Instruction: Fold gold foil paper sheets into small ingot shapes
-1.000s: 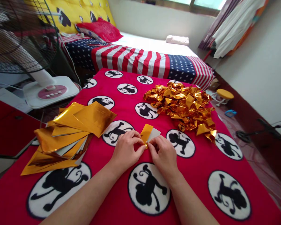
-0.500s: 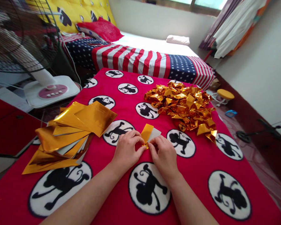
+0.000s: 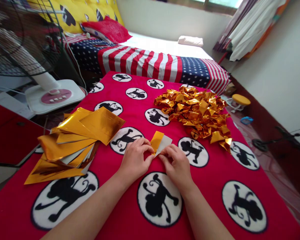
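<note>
A small sheet of gold foil paper, partly folded so its pale grey back shows on the right, lies in the middle of the red cloth. My left hand pinches its near left edge between thumb and fingers. At the near right edge my right hand is closed on the same paper, fingertips together. The fingertips hide part of the near fold. To the left sits a loose stack of flat gold foil sheets. Beyond my right hand rises a heap of folded gold foil pieces.
A white fan base stands at the left beside a red cabinet. Past the far edge is a bed with a stars-and-stripes cover. On the floor at the right are a yellow stool and a blue item.
The crumpled gold fold at the near edge between my fingertips has flattened, and more grey back shows there. My right fingertips have shifted slightly to the right.
</note>
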Demonstrator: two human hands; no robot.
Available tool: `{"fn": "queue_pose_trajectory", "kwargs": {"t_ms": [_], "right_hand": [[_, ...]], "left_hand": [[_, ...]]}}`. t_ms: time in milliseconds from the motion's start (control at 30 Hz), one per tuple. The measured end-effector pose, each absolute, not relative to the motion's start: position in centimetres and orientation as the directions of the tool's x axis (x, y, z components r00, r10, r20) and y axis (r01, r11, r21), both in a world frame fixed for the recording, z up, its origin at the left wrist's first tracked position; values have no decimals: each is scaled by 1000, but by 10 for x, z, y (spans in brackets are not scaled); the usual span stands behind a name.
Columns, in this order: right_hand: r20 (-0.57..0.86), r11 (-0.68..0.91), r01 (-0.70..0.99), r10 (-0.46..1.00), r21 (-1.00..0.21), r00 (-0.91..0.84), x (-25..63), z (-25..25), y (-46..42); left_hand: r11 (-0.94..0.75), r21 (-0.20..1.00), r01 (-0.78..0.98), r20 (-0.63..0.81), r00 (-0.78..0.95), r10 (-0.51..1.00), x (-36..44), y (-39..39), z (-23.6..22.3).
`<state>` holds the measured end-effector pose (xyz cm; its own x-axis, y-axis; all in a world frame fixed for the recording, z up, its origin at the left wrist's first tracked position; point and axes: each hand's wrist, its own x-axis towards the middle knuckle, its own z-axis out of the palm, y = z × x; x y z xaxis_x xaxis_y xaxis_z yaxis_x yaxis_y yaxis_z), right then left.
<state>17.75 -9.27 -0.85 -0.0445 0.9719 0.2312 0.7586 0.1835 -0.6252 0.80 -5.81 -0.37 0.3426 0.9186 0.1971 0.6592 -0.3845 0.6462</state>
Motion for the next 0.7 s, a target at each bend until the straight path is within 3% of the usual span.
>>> {"fn": "queue_pose_trajectory", "kwargs": {"t_ms": [700], "right_hand": [[222, 64, 891, 974, -450, 42, 164, -7, -91]], "left_hand": [[-367, 623, 690, 204, 310, 929, 14, -60, -1]]}}
